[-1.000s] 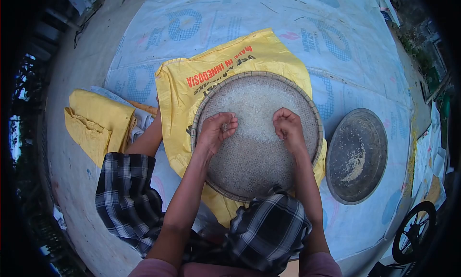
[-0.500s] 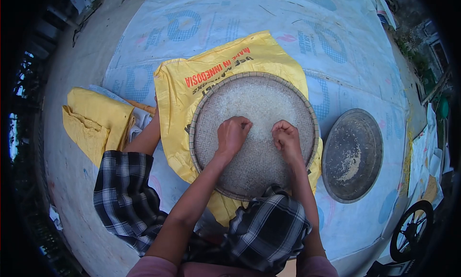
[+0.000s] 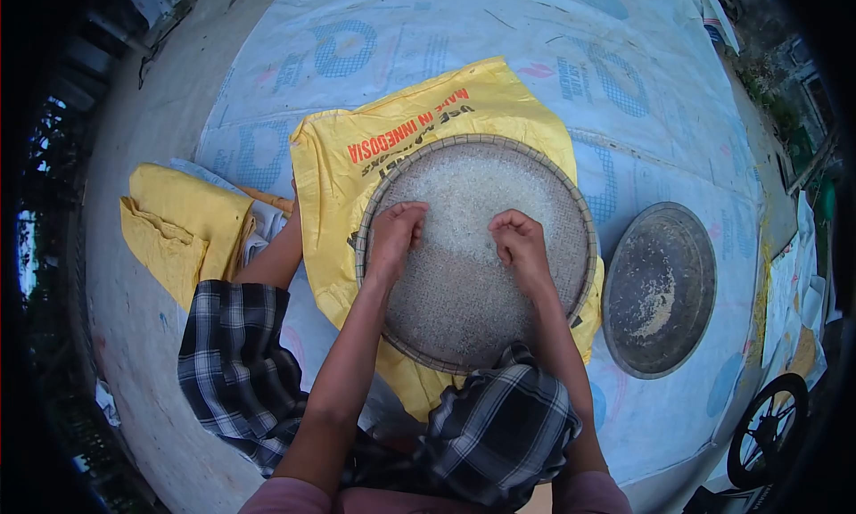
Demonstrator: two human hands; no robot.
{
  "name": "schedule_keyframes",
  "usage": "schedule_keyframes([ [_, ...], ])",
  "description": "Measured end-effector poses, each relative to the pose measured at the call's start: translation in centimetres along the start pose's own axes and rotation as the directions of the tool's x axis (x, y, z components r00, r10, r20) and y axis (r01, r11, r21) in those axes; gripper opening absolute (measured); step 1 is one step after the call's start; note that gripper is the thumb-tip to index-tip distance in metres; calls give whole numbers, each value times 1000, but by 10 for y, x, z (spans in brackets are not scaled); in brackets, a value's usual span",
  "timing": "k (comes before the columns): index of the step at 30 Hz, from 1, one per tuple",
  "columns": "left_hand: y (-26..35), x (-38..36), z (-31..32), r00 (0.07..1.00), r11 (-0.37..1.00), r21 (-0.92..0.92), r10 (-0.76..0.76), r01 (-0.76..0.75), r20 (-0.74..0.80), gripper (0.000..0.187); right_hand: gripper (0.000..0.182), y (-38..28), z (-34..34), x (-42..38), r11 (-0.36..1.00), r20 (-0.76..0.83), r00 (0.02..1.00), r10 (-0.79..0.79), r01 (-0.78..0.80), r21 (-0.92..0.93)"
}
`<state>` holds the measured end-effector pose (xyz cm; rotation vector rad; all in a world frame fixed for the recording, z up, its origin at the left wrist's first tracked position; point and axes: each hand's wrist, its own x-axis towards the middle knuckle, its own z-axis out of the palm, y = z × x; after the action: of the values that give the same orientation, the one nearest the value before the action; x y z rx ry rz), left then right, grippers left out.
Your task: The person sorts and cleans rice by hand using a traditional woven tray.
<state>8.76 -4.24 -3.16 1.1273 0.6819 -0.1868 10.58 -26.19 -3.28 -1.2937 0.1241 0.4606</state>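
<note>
A round woven tray (image 3: 437,327) with a banded rim lies on a yellow sack (image 3: 330,157). White grains (image 3: 473,189) are spread over its far half. My left hand (image 3: 398,233) is above the tray's left part, its fingers curled and pressed together. Over the right of the middle is my right hand (image 3: 517,242), with thumb and fingertips pinched near the edge of the grains. Whatever either hand holds is too small to make out.
A dark metal basin (image 3: 660,289) with some pale grains stands on the right. Folded yellow sacks (image 3: 183,215) lie at the left. Printed blue-white sheeting (image 3: 428,32) covers the ground. A black wheel (image 3: 767,429) is at the lower right.
My left hand has moved left and slightly up, away from the tray's middle. My right hand has shifted a little left and up.
</note>
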Motion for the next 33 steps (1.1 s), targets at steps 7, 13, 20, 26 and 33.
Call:
schedule_keyframes([
  [7, 5, 3, 4, 873, 625, 709, 487, -327, -27, 19, 9, 29, 38, 34, 238, 211, 799, -564, 401, -885],
  [13, 7, 13, 8, 800, 368, 869, 598, -331, 52, 18, 6, -9, 19, 28, 976, 91, 995, 44, -62, 207],
  [20, 12, 18, 8, 853, 530, 793, 522, -300, -26, 8, 10, 13, 34, 58, 836, 28, 964, -266, 245, -492],
  [26, 26, 1, -19, 998, 993, -101, 57, -61, -34, 11, 11, 20, 64, 71, 261, 242, 804, -544, 436, -862],
  [33, 25, 16, -15, 998, 996, 65, 69, -69, 4, 11, 7, -6, 36, 67, 992, 140, 989, 51, -65, 103],
])
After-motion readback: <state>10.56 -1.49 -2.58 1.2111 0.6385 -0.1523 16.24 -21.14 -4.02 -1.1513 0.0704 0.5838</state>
